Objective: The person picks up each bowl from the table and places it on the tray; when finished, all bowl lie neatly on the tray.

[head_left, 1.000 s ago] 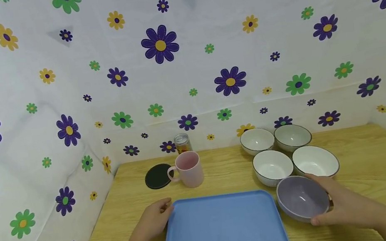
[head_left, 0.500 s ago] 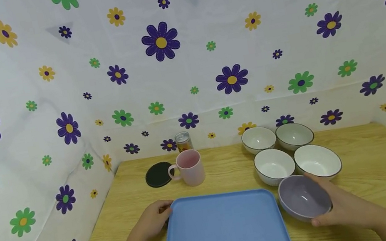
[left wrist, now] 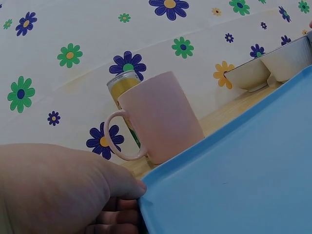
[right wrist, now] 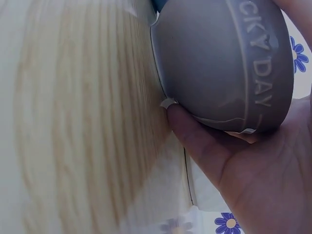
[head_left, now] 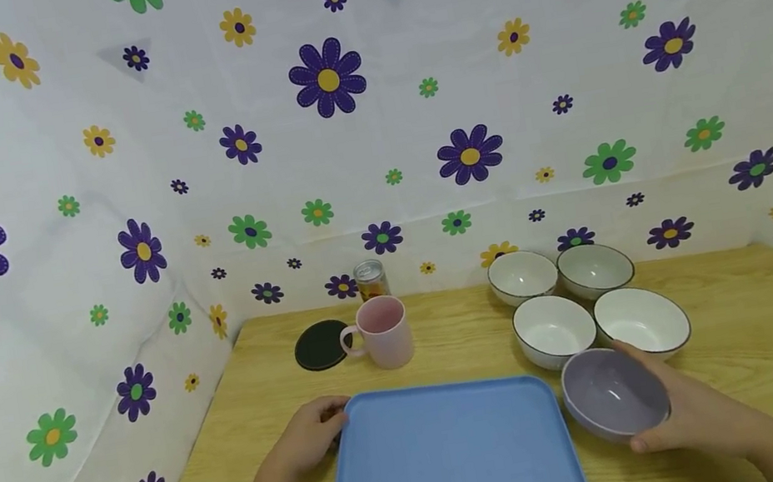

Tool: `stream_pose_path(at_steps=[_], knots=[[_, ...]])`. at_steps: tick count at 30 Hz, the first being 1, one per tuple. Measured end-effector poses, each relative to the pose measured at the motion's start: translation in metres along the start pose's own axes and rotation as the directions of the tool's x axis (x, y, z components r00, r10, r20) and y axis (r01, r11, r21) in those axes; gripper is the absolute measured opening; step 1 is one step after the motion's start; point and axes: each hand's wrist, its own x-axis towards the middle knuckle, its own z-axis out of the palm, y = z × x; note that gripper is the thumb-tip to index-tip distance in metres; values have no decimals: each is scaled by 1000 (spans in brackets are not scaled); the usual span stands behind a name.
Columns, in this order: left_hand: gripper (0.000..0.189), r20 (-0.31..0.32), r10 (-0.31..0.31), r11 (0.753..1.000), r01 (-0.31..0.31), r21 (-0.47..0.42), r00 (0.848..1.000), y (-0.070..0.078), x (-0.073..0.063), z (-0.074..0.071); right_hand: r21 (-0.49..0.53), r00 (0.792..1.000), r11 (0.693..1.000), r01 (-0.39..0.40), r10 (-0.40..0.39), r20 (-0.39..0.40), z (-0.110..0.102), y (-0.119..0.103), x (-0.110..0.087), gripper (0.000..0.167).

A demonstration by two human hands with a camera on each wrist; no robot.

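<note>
My right hand (head_left: 695, 413) grips a purple-grey bowl (head_left: 612, 395), with the thumb on its near side and the fingers round its far right side. The bowl tilts slightly, just right of a blue tray (head_left: 459, 457). Raised lettering runs along its outer wall in the right wrist view, where the hand (right wrist: 273, 170) spans it. At the tray's far left corner my left hand (head_left: 304, 439) holds the rim. In the left wrist view its thumb (left wrist: 124, 184) presses on the corner and the fingers curl below. Much of the left fingers is hidden.
Several white dark-rimmed bowls (head_left: 555, 328) stand close together behind the purple one. A pink mug (head_left: 387, 338) sits behind the tray, with a can (head_left: 371, 277) behind it and a black round mat (head_left: 320, 346) to its left. Flower-patterned cloth (head_left: 398, 121) encloses the wooden table (head_left: 768, 349).
</note>
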Motion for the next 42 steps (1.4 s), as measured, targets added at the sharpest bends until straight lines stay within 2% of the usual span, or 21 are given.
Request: stream_pose_path(at_steps=[4,12,17,22,30,38,42], knots=[[32,-8,-4,1000,4,3,1000,3,0,0,-5,1000,1000,19,-19,-12,0,1,0,116],[32,-6,-10,1000,10,-1,1000,6,-1,1,-42,999,999,-31,30,-16,-2,-1,0,114],[31,-5,-14,1000,14,1,1000,2,0,2,-66,999,998,4,-8,-52,0,-3,-2,115],[31,-8,-16,1000,16,-1,1000,1,1,1,-74,998,997,16,-20,-56,1,-5,-3,116],[32,10,-7,1000,7,-21,1000,1,0,1,-17,999,1000,12,-13,-33,-2,-13,-4,112],[32,16,-2,998,3,-64,1000,-3,1,-2,-10,991,994,108,-109,-83,4,-35,2,116],[33,18,5,997,-3,-71,1000,-4,3,0,38,980,983,181,-177,-94,8,-41,7,116]])
